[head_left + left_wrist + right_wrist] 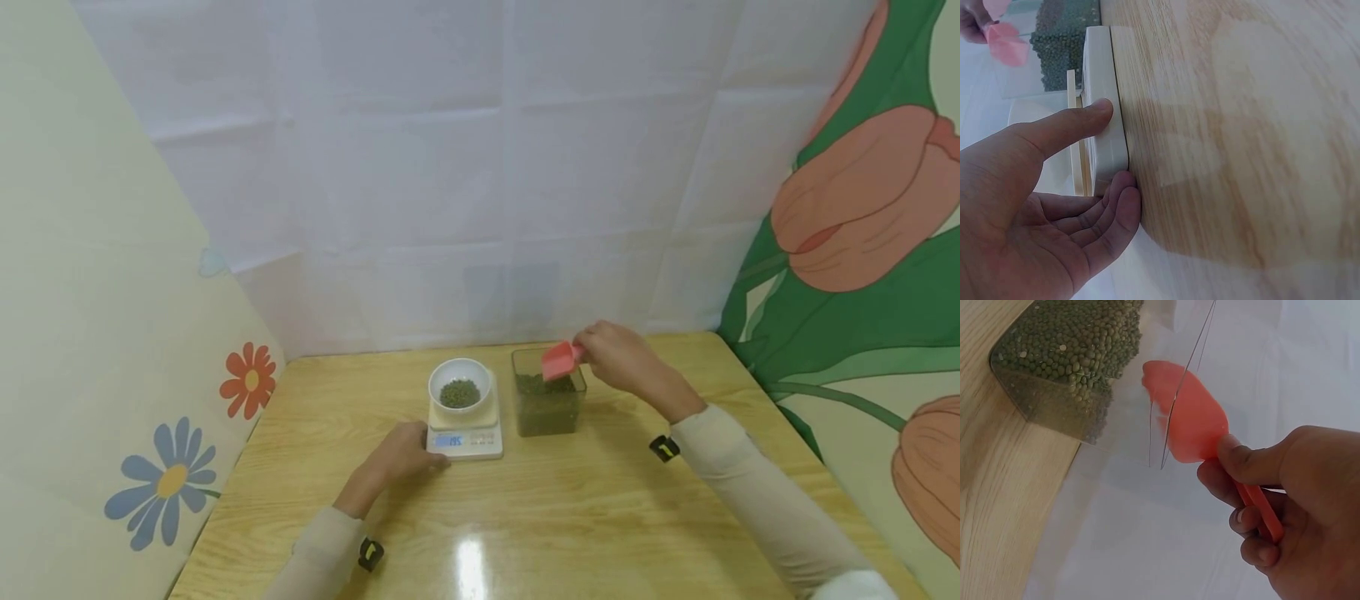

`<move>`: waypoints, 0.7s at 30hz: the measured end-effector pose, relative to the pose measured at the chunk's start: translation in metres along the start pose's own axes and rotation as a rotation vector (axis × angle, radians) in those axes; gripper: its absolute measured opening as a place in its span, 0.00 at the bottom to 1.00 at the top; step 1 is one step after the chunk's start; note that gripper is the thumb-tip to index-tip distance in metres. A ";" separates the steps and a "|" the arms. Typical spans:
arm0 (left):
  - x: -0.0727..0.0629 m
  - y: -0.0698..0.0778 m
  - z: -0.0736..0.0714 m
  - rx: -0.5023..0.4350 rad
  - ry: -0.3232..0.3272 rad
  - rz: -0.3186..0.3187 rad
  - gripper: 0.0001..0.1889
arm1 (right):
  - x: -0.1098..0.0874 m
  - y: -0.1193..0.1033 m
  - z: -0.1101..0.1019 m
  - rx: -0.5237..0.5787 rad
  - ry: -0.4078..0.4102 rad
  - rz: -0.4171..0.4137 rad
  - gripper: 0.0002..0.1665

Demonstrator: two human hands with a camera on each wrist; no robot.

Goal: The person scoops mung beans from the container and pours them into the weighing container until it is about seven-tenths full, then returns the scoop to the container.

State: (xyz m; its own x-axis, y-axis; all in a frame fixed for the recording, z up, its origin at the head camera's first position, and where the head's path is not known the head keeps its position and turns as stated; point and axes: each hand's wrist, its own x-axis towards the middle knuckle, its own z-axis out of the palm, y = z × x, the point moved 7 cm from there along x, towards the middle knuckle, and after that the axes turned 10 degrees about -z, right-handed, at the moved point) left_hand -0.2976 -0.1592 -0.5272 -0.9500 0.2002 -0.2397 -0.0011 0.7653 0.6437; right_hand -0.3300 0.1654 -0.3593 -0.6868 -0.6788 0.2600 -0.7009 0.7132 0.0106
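Observation:
My right hand [618,358] grips the handle of a pink-red scoop [558,362], its blade over the open top of a clear square container [547,419]. In the right wrist view, green mung beans [1079,353] fill the container's lower part, and the scoop's blade is seen partly through the wall. Left of the container, a white digital kitchen scale [485,445] with a lit display carries a white bowl [459,369] holding some beans [459,394]. At the scale's front left corner my left hand [405,452] holds it, thumb on the front edge, fingers curled at the side.
Everything stands on a wood-grain table [600,508]. A white sheet [405,167] hangs behind it. Flower-printed panels [172,481] flank the table on both sides. A small dark device [664,448] sits by each wrist.

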 end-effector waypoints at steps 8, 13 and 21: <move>0.000 0.001 0.001 -0.008 0.001 0.007 0.17 | 0.002 -0.004 0.006 -0.043 -0.030 0.004 0.06; 0.000 0.000 0.001 -0.010 0.000 0.001 0.17 | 0.004 -0.006 0.010 -0.069 -0.037 -0.011 0.05; 0.001 -0.001 0.001 -0.013 0.000 -0.004 0.17 | 0.009 -0.010 0.016 -0.070 -0.056 -0.025 0.05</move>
State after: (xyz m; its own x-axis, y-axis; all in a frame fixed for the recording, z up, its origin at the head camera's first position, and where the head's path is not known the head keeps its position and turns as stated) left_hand -0.2978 -0.1591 -0.5286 -0.9501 0.1972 -0.2418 -0.0088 0.7577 0.6525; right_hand -0.3327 0.1494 -0.3722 -0.6805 -0.7036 0.2046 -0.7038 0.7053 0.0848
